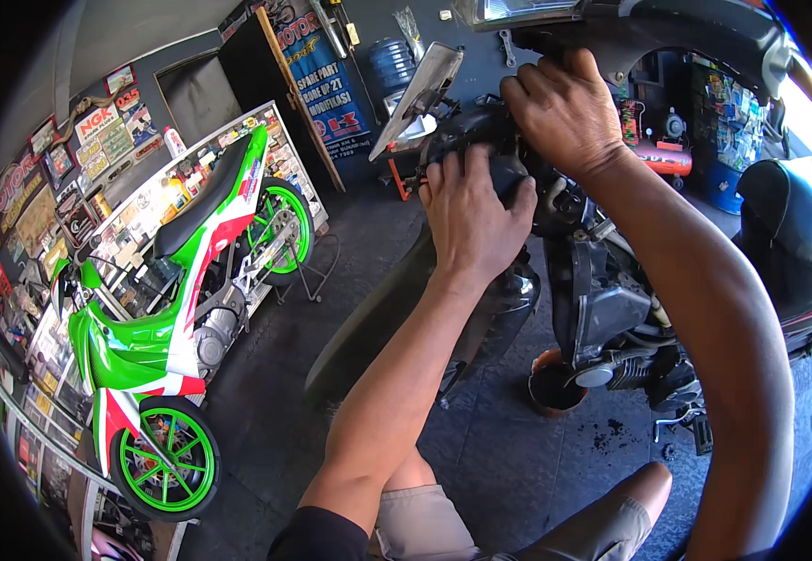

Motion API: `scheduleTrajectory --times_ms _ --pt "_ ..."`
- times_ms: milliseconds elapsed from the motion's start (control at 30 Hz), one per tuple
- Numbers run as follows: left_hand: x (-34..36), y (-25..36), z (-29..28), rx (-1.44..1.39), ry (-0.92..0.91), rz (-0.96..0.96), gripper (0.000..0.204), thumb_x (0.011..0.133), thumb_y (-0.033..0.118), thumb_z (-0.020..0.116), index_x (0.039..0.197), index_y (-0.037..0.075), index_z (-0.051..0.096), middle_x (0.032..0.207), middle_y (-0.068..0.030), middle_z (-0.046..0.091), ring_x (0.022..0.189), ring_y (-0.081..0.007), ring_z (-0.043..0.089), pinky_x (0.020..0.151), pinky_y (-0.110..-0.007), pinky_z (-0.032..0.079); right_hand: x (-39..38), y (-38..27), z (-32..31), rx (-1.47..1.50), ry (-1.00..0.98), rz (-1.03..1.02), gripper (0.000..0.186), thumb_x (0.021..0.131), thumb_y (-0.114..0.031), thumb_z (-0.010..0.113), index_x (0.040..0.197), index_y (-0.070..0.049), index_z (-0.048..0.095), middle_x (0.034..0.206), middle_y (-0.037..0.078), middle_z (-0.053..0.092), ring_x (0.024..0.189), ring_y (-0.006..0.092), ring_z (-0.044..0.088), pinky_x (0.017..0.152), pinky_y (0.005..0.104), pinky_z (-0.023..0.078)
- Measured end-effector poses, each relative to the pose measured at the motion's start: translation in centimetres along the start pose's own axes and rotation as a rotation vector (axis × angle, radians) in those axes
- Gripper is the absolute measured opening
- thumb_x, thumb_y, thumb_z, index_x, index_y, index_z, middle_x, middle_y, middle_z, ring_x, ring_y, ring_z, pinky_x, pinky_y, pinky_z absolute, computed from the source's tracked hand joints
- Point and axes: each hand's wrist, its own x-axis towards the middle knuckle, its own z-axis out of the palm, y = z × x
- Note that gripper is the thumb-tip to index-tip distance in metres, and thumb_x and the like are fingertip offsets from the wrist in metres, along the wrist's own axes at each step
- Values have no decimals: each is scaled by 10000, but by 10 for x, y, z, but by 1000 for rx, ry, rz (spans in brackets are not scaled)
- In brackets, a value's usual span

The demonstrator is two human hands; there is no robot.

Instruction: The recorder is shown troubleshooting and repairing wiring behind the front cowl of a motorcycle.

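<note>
A black scooter (602, 309) with its panels partly off stands right in front of me. My left hand (471, 210) presses on the black handlebar housing (481, 126), fingers curled over it. My right hand (565, 107) reaches higher and grips the upper part of the same black housing, just under the headlight cover (518, 11). A mirror (417, 89) sticks out to the left of both hands. What lies under the fingers is hidden.
A green, white and red motorcycle (177, 309) stands on a stand at the left beside a glass display counter (125, 234). A brown container of dark liquid (556, 383) sits on the dark floor under the scooter. A red machine (663, 159) and blue drum (729, 187) are behind.
</note>
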Motion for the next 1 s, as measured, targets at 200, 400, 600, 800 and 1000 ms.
scheduleTrajectory --times_ms 200,400,600,800,1000 --pt "0 0 -3 -103 11 2 579 884 326 757 1329 -14 609 1236 -215 659 1194 -401 580 1068 -513 414 -3 2 4 21 47 15 58 847 -213 670 865 -161 649 832 -19 659 892 151 675 948 363 396" --pt "11 5 -4 -3 -130 -74 595 880 322 766 1335 -24 604 1252 -232 665 1198 -401 590 1077 -506 421 -5 4 2 38 30 -9 69 872 -227 658 910 -170 649 855 -23 652 913 146 669 951 361 392" --pt "-14 -19 -5 -255 167 91 596 840 233 832 1322 -30 601 1170 -209 676 1111 -399 625 1013 -482 478 -4 0 5 5 5 25 84 886 -230 641 944 -170 652 860 -27 649 944 141 662 983 366 391" --pt "-31 -34 0 -191 246 143 508 840 180 858 1247 -34 642 1102 -153 688 1015 -294 661 903 -391 527 -10 1 -22 160 -74 50 348 859 -208 654 1194 -119 674 1094 31 681 1083 186 658 1065 381 385" --pt "-27 -52 3 -1064 235 -286 170 1022 96 634 1102 -42 692 996 -48 699 857 -112 661 800 -264 545 -50 -39 -77 576 -49 381 640 750 -169 799 1350 -79 595 1384 198 539 1290 383 542 1120 491 432"
